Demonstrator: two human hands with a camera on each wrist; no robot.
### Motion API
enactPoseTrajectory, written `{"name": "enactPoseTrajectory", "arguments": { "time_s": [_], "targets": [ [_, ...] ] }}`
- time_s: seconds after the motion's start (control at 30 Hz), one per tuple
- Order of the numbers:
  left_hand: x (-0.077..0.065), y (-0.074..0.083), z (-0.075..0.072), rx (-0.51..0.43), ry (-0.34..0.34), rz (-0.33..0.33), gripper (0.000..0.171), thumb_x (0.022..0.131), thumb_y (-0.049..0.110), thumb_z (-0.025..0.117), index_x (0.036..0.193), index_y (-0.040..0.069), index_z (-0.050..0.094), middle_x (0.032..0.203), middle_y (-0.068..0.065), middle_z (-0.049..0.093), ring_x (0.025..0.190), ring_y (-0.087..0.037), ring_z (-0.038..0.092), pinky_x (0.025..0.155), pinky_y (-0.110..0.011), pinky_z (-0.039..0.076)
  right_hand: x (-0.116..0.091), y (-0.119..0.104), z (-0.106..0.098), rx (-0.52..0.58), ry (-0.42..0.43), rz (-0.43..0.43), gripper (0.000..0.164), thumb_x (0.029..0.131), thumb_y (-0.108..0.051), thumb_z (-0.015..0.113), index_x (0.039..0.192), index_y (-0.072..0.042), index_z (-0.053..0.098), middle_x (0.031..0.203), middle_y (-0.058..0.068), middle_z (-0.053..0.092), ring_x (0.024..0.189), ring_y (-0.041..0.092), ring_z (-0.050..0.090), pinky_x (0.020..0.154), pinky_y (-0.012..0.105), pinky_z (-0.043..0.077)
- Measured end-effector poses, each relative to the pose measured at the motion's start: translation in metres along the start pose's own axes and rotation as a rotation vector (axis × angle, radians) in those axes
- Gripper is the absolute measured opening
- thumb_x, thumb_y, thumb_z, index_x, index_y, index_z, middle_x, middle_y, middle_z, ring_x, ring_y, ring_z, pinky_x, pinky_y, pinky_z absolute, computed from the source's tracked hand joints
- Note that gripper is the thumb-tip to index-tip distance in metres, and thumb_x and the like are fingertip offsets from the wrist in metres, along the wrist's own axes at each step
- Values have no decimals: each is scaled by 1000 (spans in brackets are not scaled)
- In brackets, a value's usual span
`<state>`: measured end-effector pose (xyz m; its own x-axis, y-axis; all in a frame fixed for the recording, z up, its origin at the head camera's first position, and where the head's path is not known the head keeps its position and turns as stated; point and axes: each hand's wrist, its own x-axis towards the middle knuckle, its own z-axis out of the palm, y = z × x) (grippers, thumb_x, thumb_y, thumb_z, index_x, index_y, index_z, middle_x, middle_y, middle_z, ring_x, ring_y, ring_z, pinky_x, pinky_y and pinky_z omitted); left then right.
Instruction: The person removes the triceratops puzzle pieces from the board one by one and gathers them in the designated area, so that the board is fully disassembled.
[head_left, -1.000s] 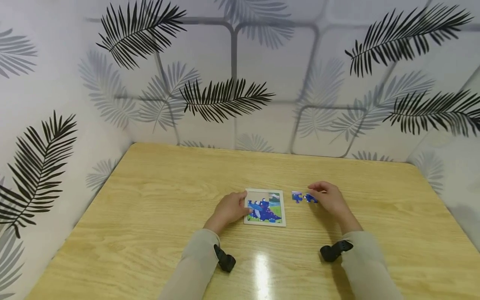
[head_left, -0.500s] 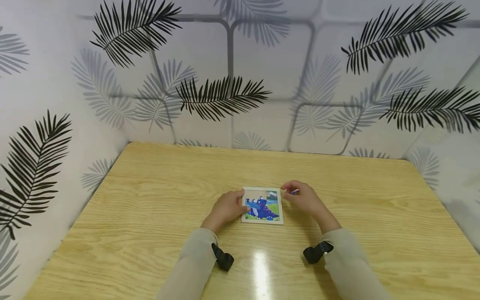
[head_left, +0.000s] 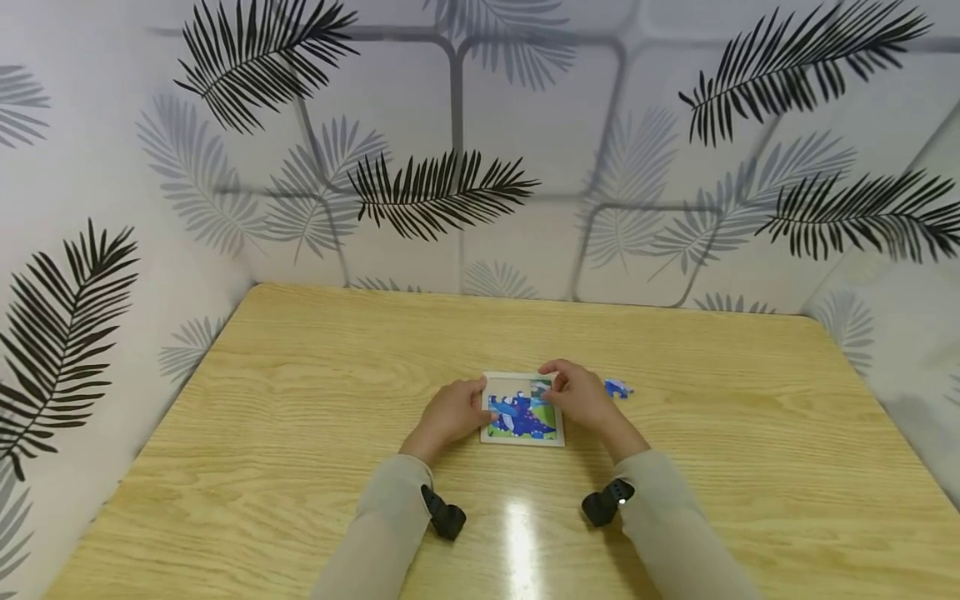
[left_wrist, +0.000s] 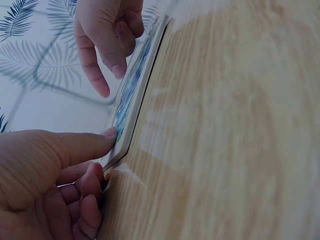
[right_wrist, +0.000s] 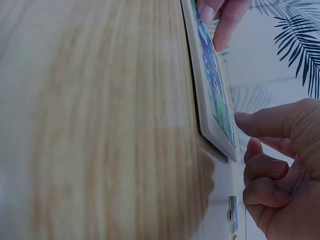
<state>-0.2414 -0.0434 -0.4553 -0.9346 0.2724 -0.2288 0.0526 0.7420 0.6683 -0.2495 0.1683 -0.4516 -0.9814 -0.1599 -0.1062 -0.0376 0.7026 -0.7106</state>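
A square wooden jigsaw puzzle [head_left: 523,443] with a pale frame and a blue dinosaur picture lies on the table. A bare gap shows at its upper left. My left hand [head_left: 450,414] grips the frame's left edge, thumb on top, other fingers along the side. My right hand [head_left: 583,402] is over the upper right corner. Its thumb [right_wrist: 265,120] and index finger stand apart there, and whether they pinch a piece is unclear. A loose blue puzzle piece [head_left: 618,388] lies on the table just right of that hand.
The light wood table [head_left: 337,350] reaches back to a pale wall [head_left: 525,250] with a leaf pattern. Each wrist wears a small black camera, such as the right wrist's camera [head_left: 606,502].
My right hand has moved left from the two loose pieces to the puzzle's upper right corner. One loose piece shows again; the other is out of sight. The left hand stays on the frame.
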Motion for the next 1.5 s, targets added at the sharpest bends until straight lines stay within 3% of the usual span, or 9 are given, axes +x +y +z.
{"name": "enactPoseTrajectory", "arguments": {
  "time_s": [0.1,0.2,0.33,0.43,0.93,1.27,1.5],
  "targets": [
    [-1,1,1,11,0,-4,64,86,25,70,142,10,43,85,-10,53,75,-20,44,70,-33,36,1,0,2,-45,-9,4,36,88,-7,65,123,-7,57,82,7,51,68,19,46,58,27,38],
    [-1,1,2,24,1,-5,64,86,26,70,142,10,44,85,-8,52,81,-20,45,75,-34,35,1,0,1,-79,-18,13,38,88,-7,66,124,-7,57,80,7,50,66,19,46,56,28,37],
    [0,1,1,19,0,-4,64,86,25,70,142,10,43,69,-4,37,66,-19,40,65,-31,34,2,0,-1,-92,-21,18,37,88,-9,66,123,-6,57,79,7,49,66,19,45,56,28,36],
    [0,1,0,9,6,-4,64,86,25,70,142,10,43,66,-3,36,60,-17,35,59,-30,31,2,0,-2,-95,-26,17,35,88,-10,66,122,-7,58,80,7,49,67,20,45,58,28,35],
    [1,0,0,-4,-5,-26,65,86,26,70,143,11,42,69,-4,35,63,-18,35,66,-32,34,7,-4,-2,-133,-77,41,26,89,-10,65,114,-7,59,80,8,49,70,21,46,60,29,35],
    [0,-1,0,-27,12,3,65,85,23,71,142,8,43,62,-2,36,55,-15,32,54,-28,28,6,-6,-1,-113,-42,-14,26,86,-3,66,110,-3,56,88,11,43,77,23,44,62,31,36],
    [1,-1,1,-34,4,-2,65,85,24,71,142,9,43,63,-2,38,55,-15,33,54,-28,28,4,-8,1,-51,-41,15,28,86,1,63,109,-7,48,99,13,52,86,26,50,71,34,44]
  ]
}}
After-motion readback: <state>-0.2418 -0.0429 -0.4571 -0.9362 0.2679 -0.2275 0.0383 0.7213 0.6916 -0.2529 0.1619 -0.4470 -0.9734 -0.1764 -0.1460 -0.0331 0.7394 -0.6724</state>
